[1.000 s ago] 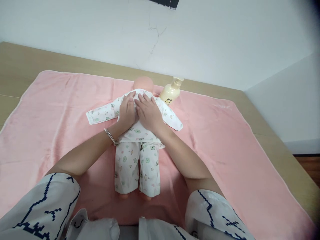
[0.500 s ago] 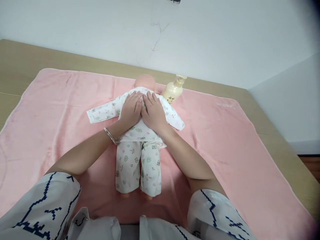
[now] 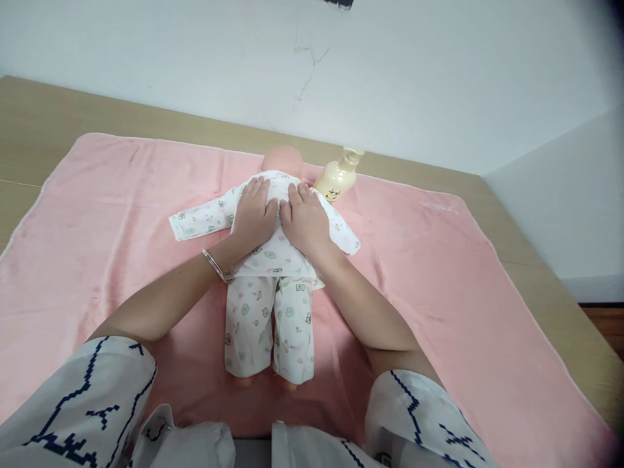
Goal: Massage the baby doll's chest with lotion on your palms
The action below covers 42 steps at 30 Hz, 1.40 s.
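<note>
A baby doll (image 3: 277,260) in white printed pyjamas lies on a pink blanket (image 3: 429,279), its head toward the wall and its legs toward me. No face shows on the doll, only the smooth back of its head. My left hand (image 3: 256,218) rests flat on the left side of the doll's upper back, fingers stretched out. On the right side of the back lies my right hand (image 3: 306,221), also flat and open. A narrow strip of printed cloth shows between the two thumbs. Both doll sleeves spread outward on the blanket.
A cream pump bottle (image 3: 338,174) with a small cartoon print stands just right of the doll's head. Under the blanket is a light wooden table (image 3: 195,123), its far edge along a white wall (image 3: 195,52).
My hands have slid apart sideways from the middle of the doll's back, opening a gap between the thumbs. The doll and the bottle have stayed in place.
</note>
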Motion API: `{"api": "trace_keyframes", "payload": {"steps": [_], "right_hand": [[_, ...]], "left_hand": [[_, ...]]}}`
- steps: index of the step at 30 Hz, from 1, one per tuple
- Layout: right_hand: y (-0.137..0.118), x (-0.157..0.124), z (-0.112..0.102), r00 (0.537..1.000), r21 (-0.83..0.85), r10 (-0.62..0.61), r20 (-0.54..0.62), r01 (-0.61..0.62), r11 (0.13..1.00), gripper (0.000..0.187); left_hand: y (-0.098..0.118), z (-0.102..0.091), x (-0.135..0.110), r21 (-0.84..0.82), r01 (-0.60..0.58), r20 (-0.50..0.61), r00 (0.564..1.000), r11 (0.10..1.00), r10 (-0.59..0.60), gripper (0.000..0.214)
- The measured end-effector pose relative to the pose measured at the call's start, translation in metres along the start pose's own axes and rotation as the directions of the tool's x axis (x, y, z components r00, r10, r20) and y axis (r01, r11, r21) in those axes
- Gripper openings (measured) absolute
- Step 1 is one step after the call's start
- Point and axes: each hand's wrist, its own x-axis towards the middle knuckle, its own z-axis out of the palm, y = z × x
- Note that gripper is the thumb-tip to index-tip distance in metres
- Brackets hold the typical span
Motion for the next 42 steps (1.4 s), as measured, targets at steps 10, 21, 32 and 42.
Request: {"api": "trace_keyframes", "payload": {"steps": [10,21,32,42], "right_hand": [[-0.008,-0.007,-0.009,0.999,-0.023,-0.028,0.017,0.029,0.999,0.053],[0.019,0.012,-0.005,0.978,0.033,-0.177,0.113,0.174,0.984,0.060],[-0.006,-0.007,-0.011,0.998,-0.044,-0.059,0.021,0.060,0.997,0.052],[0.010,0.004,-0.007,0.984,-0.038,-0.164,0.069,0.167,0.985,0.054]], "left_hand": [[0.011,-0.010,-0.005,0.084,-0.112,-0.078,0.990,0.990,0.118,0.029],[0.005,-0.005,0.002,0.136,-0.095,0.078,0.993,0.986,0.085,0.046],[0.009,-0.010,-0.005,0.124,-0.098,-0.036,0.994,0.987,0.103,0.034],[0.014,-0.012,-0.002,0.210,-0.203,0.027,0.979,0.957,0.202,0.036]]}}
